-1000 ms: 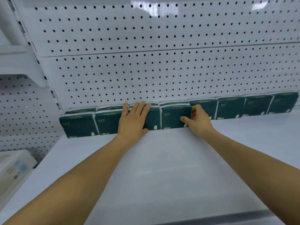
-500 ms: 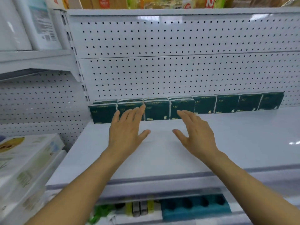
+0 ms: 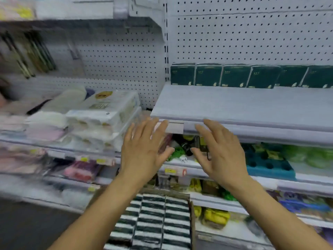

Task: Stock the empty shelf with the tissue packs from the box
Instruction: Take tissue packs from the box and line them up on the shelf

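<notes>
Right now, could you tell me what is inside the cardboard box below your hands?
The cardboard box holds tissue packs packed on edge in three columns, dark green with white edges. Both forearms cover its lower corners, and any deeper layers are hidden.

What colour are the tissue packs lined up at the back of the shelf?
Dark green with small pale print, seen in the head view: tissue packs on the white shelf.

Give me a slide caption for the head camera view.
Both hands, left and right, open and empty above the box, tissue packs lining the shelf.
</notes>
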